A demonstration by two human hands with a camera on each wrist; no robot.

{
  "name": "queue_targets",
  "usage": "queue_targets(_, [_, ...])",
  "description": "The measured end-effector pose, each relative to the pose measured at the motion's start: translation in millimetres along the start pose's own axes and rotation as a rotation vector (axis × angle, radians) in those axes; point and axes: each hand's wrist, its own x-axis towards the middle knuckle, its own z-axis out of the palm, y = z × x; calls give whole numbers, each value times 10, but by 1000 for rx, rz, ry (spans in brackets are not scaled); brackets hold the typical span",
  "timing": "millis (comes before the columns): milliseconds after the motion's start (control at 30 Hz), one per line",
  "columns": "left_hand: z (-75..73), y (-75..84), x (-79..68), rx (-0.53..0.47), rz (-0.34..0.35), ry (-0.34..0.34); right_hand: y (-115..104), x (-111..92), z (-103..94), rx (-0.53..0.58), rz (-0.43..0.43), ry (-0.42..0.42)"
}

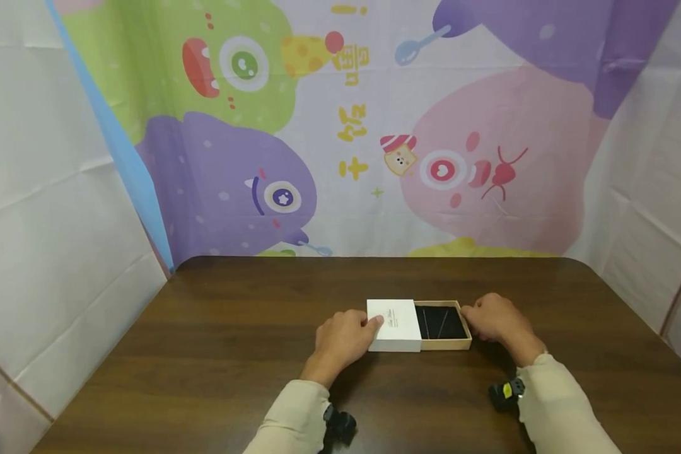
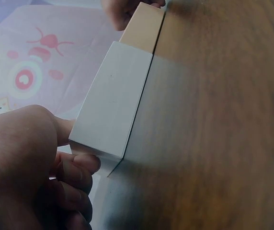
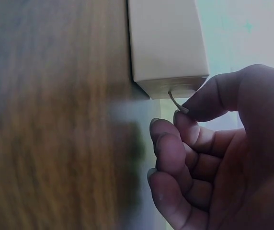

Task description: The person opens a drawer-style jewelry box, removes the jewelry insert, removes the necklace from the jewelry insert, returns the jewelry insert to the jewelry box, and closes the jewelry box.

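Note:
A white box sleeve (image 1: 394,340) with small lettering lies on the table, its tan drawer (image 1: 446,345) slid partway out to the right. Inside the drawer is a black insert (image 1: 436,321) crossed by two thin pale lines, like a fine chain. My left hand (image 1: 343,337) grips the sleeve's left end, thumb over the top and fingers at the end face. With thumb and index finger, my right hand (image 1: 496,318) pinches a short pull ribbon (image 3: 176,103) on the drawer's end. The other right fingers curl loosely below it.
The box rests on a dark brown wooden table (image 1: 204,353). Behind it hangs a cloth (image 1: 363,221) printed with cartoon monsters, and pale panels (image 1: 62,189) stand on both sides. Black wrist cameras (image 1: 340,425) sit on both forearms.

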Motion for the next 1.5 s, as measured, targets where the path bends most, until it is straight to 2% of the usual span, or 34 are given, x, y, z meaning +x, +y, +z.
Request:
queue_targets(233, [-35,-46,-16,4,-10,3,-39,22,39,8,0,-12])
queue_targets(667, [17,0,-11,11,-14,4,34,-10,0,-14,7,-14])
queue_targets(1500, [-7,-7,7,-2,-2,-7,-4,-22,-44,-38,42,-40])
